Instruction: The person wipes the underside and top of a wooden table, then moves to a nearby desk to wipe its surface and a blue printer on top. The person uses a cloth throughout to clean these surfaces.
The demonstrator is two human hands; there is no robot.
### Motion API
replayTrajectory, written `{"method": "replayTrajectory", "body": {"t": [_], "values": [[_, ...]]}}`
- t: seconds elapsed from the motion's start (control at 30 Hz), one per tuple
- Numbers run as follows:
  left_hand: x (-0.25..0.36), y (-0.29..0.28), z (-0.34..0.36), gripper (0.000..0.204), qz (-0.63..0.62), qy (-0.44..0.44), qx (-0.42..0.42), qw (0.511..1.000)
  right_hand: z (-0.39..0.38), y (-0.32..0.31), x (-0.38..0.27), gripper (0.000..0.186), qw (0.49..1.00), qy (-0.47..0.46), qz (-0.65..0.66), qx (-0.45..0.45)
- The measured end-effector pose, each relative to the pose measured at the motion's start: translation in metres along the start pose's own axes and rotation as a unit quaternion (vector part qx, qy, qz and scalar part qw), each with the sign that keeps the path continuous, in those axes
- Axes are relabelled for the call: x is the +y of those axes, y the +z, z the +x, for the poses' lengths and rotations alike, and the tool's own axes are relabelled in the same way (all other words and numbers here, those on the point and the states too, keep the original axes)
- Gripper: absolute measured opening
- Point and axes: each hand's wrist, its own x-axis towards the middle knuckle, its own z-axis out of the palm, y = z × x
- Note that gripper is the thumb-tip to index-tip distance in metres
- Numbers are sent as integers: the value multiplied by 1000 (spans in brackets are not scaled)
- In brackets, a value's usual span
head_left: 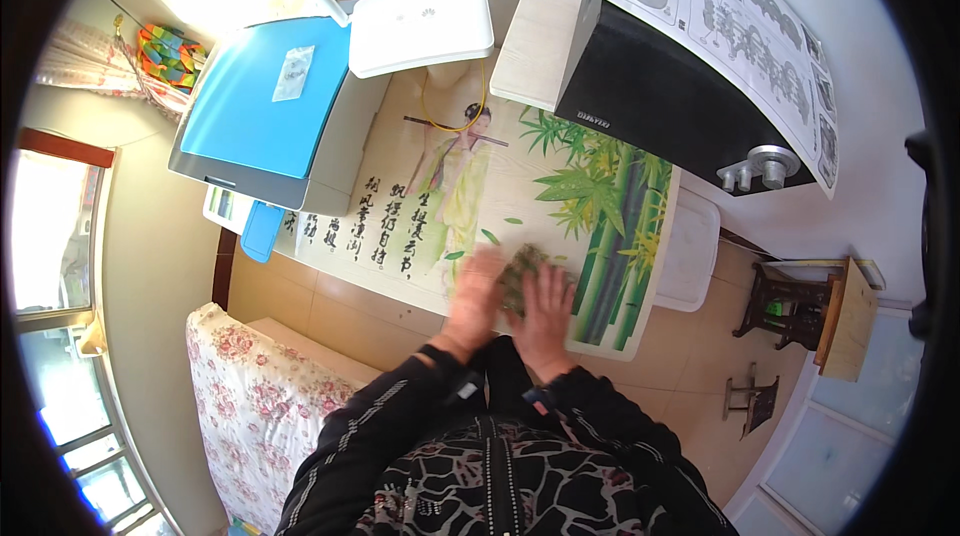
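Observation:
A small greenish-brown, mottled clump lies near the front edge of the table, on a cover painted with bamboo, a robed figure and brush writing. Its exact kind is not clear; it could be cloth or plant matter. Spread across its right side, the fingers of my right hand are stretched out flat. My left hand is at the clump's left side, smeared by motion, so its fingers do not show clearly. Part of the clump is covered by the hands.
A grey box-shaped device with a blue lid stands at the left, beside a white router. A black speaker under a printed sheet occupies the right. A flower-patterned padded cover is at lower left, a small stool at right.

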Motion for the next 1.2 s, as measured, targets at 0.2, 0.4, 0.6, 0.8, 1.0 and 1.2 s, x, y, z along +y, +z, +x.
{"method": "replayTrajectory", "body": {"t": [0.2,0.4,0.6,0.8,1.0,1.2], "values": [[-59,-90,-41,50,189,-183,70,962,80,8,-27,64,984,-175,24,-14],[-60,-79,-42,54,220,-201,59,953,194,44,-55,57,979,-191,42,49],[-57,-83,-40,55,248,-215,33,944,234,49,-44,55,984,-174,1,48],[-59,-82,-40,54,262,-204,36,942,212,-7,85,54,984,-24,-159,75],[-66,-79,-45,52,250,-198,39,947,211,-36,163,55,960,169,-192,115],[-66,-78,-46,53,246,-204,40,947,240,19,91,60,967,90,-168,166]]}}
